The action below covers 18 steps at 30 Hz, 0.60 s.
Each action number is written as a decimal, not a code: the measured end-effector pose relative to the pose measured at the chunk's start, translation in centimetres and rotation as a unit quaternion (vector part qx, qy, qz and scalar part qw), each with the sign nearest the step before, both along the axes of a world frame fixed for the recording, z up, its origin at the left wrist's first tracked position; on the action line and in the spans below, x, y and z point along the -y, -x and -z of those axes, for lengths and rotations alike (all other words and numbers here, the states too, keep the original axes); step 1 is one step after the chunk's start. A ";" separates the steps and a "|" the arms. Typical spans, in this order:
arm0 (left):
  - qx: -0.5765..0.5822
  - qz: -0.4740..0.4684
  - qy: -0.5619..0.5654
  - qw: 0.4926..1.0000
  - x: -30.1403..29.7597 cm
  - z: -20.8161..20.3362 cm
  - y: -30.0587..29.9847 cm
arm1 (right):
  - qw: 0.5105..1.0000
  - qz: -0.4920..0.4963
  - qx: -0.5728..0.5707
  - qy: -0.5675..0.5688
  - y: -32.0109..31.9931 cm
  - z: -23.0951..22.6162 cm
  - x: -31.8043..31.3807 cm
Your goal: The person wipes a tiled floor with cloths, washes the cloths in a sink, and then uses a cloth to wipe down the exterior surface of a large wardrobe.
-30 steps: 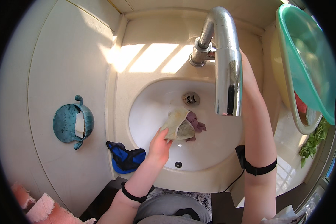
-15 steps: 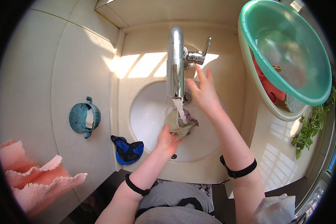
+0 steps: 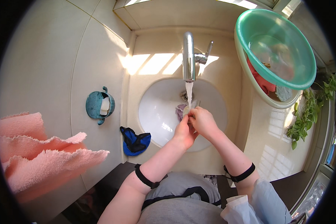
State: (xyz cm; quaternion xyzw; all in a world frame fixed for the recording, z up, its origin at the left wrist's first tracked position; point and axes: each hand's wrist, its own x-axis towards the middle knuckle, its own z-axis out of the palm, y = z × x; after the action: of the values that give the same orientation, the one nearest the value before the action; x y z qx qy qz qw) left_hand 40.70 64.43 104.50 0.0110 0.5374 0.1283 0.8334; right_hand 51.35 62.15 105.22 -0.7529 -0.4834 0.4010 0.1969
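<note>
Under the running tap [image 3: 189, 59], both my hands meet over the white sink basin [image 3: 153, 108]. A small wet cloth, pale green and purple [image 3: 180, 111], hangs in the stream between them. My left hand [image 3: 185, 130] grips its near part with closed fingers. From the right, my right hand [image 3: 204, 120] pinches the same cloth close to the left fingertips. The fingers and the water partly cover the cloth, so its full shape is hidden.
A blue and black cloth [image 3: 136, 142] lies on the left rim of the counter. A teal soap holder [image 3: 97, 105] with white soap [image 3: 105, 106] is beyond it. Pink towels [image 3: 44, 164] hang at left. Nested basins, the top one green [image 3: 246, 56], and a leafy plant [image 3: 306, 119] are at right.
My right hand has come down from beside the tap lever to the cloth and taken hold of it. My left hand keeps its hold. The whole view has shifted slightly.
</note>
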 end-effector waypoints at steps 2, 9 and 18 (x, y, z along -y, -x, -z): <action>-0.018 0.037 -0.012 0.999 -0.1 -1.1 0.4 | 0.999 -0.019 0.049 -0.002 0.9 -0.4 0.0; -0.241 0.234 -0.479 0.811 0.1 -3.1 2.4 | 0.978 -0.108 0.133 -0.117 0.6 -4.2 0.5; -0.183 0.415 -0.762 0.462 -6.0 -8.6 4.8 | 0.948 -0.053 0.085 -0.302 -2.0 -11.3 0.1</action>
State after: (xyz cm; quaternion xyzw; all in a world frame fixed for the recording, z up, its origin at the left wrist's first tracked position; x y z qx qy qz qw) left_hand 35.88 70.39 113.13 0.8867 0.2983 0.1208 0.3320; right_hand 53.33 62.07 116.52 -0.6626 -0.6360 0.1807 0.3519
